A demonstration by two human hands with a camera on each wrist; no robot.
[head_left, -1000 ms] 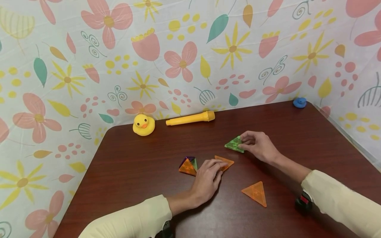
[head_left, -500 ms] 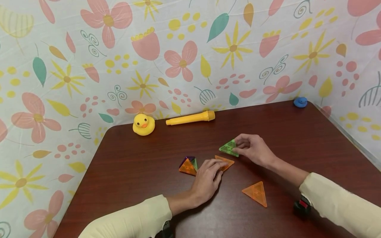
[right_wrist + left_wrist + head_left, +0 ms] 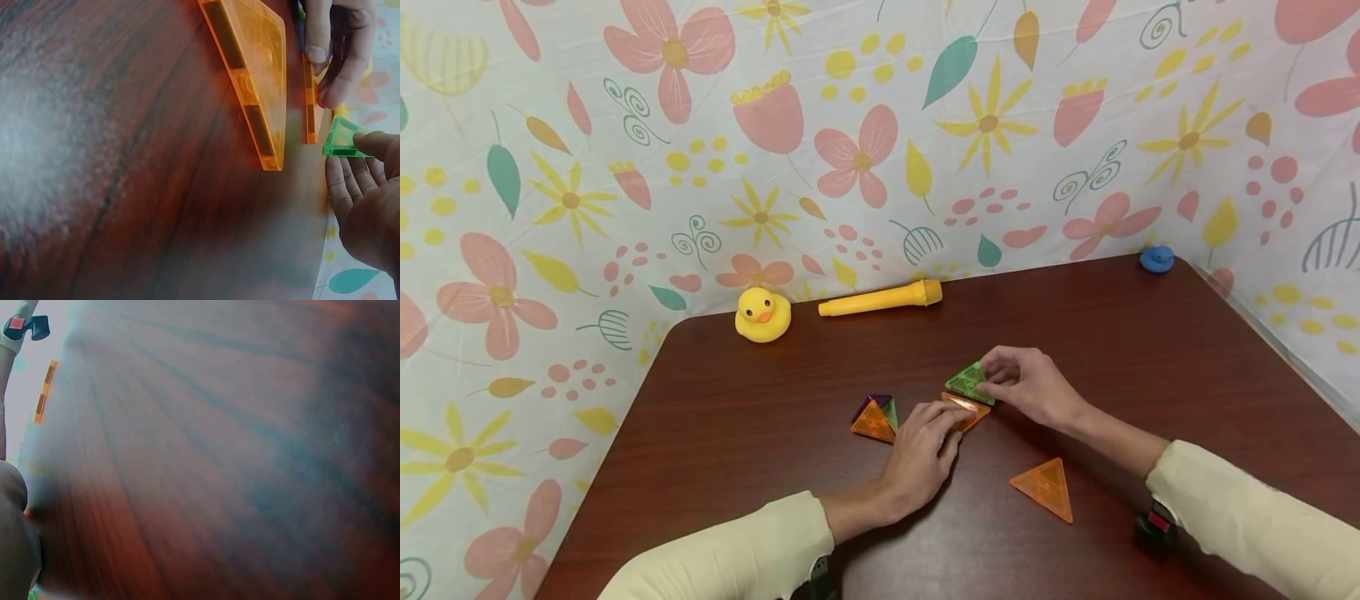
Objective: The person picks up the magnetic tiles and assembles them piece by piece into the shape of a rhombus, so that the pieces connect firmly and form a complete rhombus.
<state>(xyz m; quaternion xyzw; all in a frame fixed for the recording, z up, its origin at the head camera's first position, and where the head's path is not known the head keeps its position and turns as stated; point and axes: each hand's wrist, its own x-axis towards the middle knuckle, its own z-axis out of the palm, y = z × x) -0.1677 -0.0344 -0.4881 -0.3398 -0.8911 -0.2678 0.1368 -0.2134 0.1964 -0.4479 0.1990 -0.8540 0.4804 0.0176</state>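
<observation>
In the head view my right hand (image 3: 1028,385) pinches a translucent green triangular magnetic tile (image 3: 966,383) between thumb and fingers. The right wrist view shows this green tile (image 3: 342,137) tilted, thumb on top and fingers beneath. Just in front of it, a translucent orange triangular tile (image 3: 973,410) lies on the table. My left hand (image 3: 921,454) holds that orange tile at its left part, fingers bent over it and partly hiding it. Left of this hand stands a small pyramid of tiles (image 3: 874,419), with orange, purple and green faces. Another orange triangular tile (image 3: 1047,489) lies nearer the front.
A yellow rubber duck (image 3: 763,315) and a yellow toy microphone (image 3: 882,298) rest along the back edge of the dark wooden table (image 3: 737,467). A small blue duck (image 3: 1157,258) sits at the far right corner. Behind hangs a flower-patterned cloth (image 3: 865,75).
My right hand has brought the green tile left and toward the front, up to the far edge of the orange tile. The left hand stays in place on the orange tile.
</observation>
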